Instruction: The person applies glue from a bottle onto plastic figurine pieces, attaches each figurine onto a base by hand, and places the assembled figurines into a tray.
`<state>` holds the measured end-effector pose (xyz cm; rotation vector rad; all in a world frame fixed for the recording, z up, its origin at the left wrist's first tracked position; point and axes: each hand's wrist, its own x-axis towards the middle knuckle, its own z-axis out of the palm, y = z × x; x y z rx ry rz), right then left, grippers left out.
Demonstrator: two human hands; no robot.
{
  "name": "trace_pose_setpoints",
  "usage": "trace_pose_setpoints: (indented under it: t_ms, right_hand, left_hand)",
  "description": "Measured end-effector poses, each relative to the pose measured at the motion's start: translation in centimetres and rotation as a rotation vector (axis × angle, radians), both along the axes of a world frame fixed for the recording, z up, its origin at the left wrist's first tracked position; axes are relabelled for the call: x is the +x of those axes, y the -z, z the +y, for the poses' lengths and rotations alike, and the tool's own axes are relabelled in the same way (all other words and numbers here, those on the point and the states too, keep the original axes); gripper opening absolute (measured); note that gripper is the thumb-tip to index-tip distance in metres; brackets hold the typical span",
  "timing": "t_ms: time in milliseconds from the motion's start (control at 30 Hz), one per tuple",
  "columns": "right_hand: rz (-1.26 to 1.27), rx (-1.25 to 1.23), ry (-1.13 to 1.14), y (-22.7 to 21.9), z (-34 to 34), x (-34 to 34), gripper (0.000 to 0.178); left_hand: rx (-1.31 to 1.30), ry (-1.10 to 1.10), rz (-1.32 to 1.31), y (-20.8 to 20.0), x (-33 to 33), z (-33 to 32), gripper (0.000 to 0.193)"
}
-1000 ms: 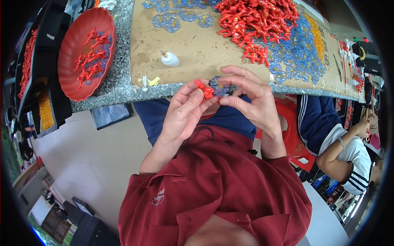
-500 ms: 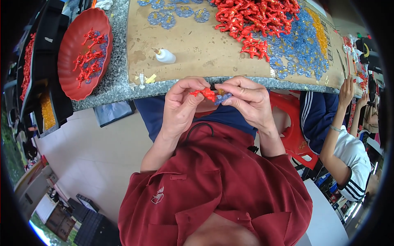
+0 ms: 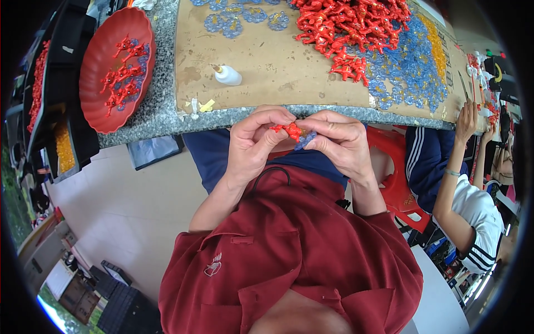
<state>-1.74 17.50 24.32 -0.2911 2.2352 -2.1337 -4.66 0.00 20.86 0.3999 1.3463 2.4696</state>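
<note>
In front of my body, just below the table's near edge, my left hand (image 3: 251, 146) pinches a small red horse-like figurine (image 3: 290, 131). My right hand (image 3: 346, 143) grips a translucent blue piece (image 3: 305, 141) with a yellowish part, between thumb and fingers. The two pieces touch, or nearly so; fingers cover the spot where they meet. Above on the cardboard lies a heap of similar red figurines (image 3: 350, 25). Beside it spread many blue translucent pieces (image 3: 409, 64).
A red scalloped tray (image 3: 92, 83) with several figurines stands at the left on the granite table (image 3: 161, 55). A white squeeze bottle (image 3: 228, 75) lies on the cardboard (image 3: 267, 61). Yellow pieces (image 3: 435, 47) line the right. A co-worker's arm (image 3: 451, 167) and a red stool (image 3: 389, 167) are at right.
Both hands have shifted slightly right, and the red figurine and blue piece have come closer together. The blue piece looks turned a little downward.
</note>
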Motion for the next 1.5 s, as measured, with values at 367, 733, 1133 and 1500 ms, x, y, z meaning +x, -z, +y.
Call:
trace_pose_setpoints:
  t_ms: [367,733,1133,1500]
  right_hand:
    - [0.395,0.224,0.153,-1.3,-1.5,0.3,0.023]
    - [0.412,0.200,0.087,-0.1,-0.5,0.1,0.023]
    - [0.298,0.043,0.034,0.0,-0.9,-0.3,0.022]
    - [0.212,0.257,0.155,0.0,-2.3,-3.0,0.033]
  left_hand:
    - [0.296,0.130,-0.037,1.2,-0.7,0.2,0.018]
    - [-0.126,0.176,0.131,-0.4,-1.3,-1.1,0.012]
    - [-0.162,0.067,0.178,-1.8,-0.9,-1.6,0.020]
    - [-0.759,-0.750,0.273,-9.0,-4.8,-13.2,0.023]
